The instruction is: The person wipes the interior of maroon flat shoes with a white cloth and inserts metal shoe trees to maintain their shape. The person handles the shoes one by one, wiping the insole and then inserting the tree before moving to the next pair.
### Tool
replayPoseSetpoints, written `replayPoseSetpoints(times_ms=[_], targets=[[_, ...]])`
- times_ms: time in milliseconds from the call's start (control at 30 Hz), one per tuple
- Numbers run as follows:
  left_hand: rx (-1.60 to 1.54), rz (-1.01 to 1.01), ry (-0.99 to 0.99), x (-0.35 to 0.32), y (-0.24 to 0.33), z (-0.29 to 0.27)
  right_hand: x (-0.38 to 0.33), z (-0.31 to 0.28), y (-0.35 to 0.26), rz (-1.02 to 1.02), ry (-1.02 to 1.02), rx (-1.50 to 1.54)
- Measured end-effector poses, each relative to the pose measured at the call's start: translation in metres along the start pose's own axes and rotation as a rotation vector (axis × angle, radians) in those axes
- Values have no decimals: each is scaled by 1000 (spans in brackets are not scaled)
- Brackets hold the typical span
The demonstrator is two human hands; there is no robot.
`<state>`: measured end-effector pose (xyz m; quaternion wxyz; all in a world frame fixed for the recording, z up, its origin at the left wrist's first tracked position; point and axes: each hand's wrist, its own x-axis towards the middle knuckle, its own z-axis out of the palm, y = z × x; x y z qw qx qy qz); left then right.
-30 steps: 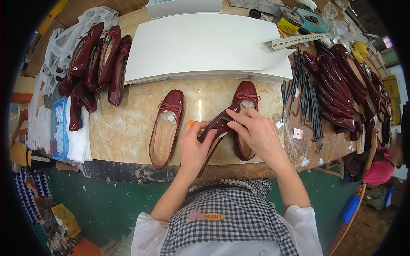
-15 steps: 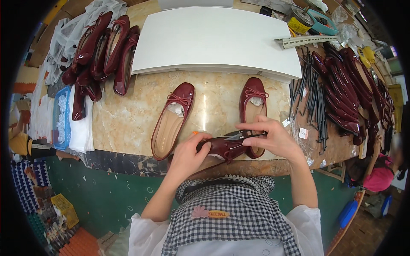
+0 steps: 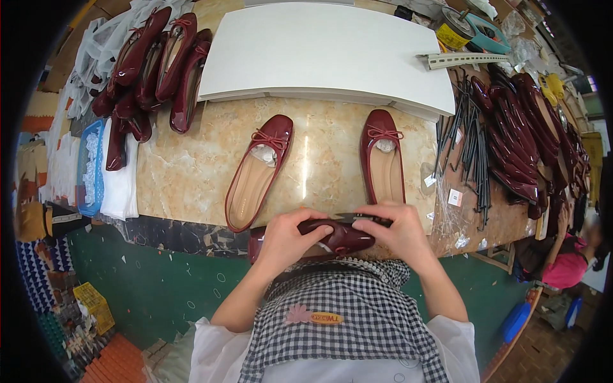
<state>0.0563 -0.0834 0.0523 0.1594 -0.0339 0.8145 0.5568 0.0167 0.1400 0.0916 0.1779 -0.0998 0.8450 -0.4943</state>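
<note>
My left hand (image 3: pixel 288 239) is closed round a burgundy patent ballet flat (image 3: pixel 355 239), which lies sideways at the table's front edge with its bow toward me. In my right hand (image 3: pixel 403 235) is a small knife (image 3: pixel 378 220) with a dark riveted handle, pinched between thumb and fingers. Its thin blade points left along the held shoe's upper edge; whether it touches the shoe I cannot tell. Beyond my hands stand two matching flats, a left-hand one (image 3: pixel 237 199) and a right-hand one (image 3: pixel 385 173), with toes pointing away and crumpled paper in them.
White sheet-like boards (image 3: pixel 325 54) are stacked at the back. More burgundy shoes (image 3: pixel 182 80) pile up at left, above a blue basket (image 3: pixel 89 169). On the right are black rods (image 3: pixel 472 140), another shoe heap (image 3: pixel 511 140), a perforated strip (image 3: pixel 466 59) and a tin (image 3: pixel 452 32). Someone in pink (image 3: pixel 565 265) is at far right.
My right hand has moved slightly down with the knife, nearer the held shoe. The held shoe has shifted toward me and to the right. The view has tilted slightly.
</note>
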Motion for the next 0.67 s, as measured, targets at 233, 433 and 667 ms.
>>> replayPoseSetpoints(times_ms=[233, 433, 667], targets=[[-149, -151, -268, -26, 7, -5, -46, 17, 6, 118, -20, 150], [-82, -135, -292, -29, 9, -3, -58, 13, 6, 180, -30, 158], [-3, -81, -294, -32, 14, -3, -54, 13, -3, 212, -76, 134]])
